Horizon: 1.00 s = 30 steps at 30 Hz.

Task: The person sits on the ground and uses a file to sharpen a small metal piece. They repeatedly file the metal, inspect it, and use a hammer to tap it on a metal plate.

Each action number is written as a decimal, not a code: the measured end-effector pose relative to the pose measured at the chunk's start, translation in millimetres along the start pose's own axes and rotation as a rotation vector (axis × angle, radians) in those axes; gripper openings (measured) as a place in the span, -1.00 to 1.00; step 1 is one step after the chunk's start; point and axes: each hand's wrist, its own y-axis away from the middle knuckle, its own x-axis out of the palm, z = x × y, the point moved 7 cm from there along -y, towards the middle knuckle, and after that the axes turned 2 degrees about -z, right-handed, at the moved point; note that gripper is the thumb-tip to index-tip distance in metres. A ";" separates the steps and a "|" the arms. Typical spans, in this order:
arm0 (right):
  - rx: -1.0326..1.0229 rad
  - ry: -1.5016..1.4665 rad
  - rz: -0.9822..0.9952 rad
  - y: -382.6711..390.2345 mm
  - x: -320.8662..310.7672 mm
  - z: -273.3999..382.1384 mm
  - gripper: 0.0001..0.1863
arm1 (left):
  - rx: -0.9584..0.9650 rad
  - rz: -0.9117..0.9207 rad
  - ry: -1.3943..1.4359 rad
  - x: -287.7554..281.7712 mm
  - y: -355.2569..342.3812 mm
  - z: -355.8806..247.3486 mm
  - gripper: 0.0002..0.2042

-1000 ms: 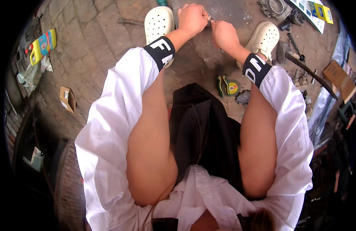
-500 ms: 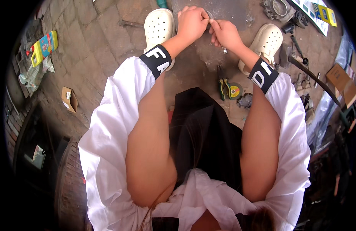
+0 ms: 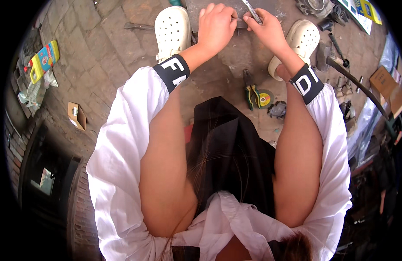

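A slim, straight, silvery metal rod (image 3: 251, 11) is gripped now in the bare right hand (image 3: 269, 31), slanted between thumb and curled fingers, its upper end reaching the picture's top edge. Over to the bare left hand (image 3: 217, 27): fingers bent, thumb drawn in toward the forefinger, and whether anything is pinched there cannot be told. The hands are held apart, near each other, above a flat, dark grey slab (image 3: 236, 3) lying between two cream, perforated clogs (image 3: 172, 32).

As for handling, the rod looks light enough for fingertips, stiff, unlikely to bend or break. Its smooth, narrow surface may well be slippery, so a roll in the fingers is to be expected. The best hold is judged to be mid-shaft, thumb set against forefinger, with the end nearer the palm steadied. Well clear, toward the knees, green-and-black-handled pliers (image 3: 251, 93) are seen lying on the floor.
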 end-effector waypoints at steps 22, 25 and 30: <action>-0.089 0.324 -0.158 3.2 -90.0 -42.6 -0.62 | 0.550 0.423 0.067 66.7 -113.1 -48.8 -0.79; -0.160 0.440 -0.180 0.5 -91.3 -25.0 -0.62 | 0.484 0.276 0.024 54.9 -119.7 -47.0 -0.69; -0.234 0.504 -0.173 -6.3 -89.1 -5.7 -0.64 | 0.171 0.172 -0.072 57.6 -115.0 -18.4 -0.57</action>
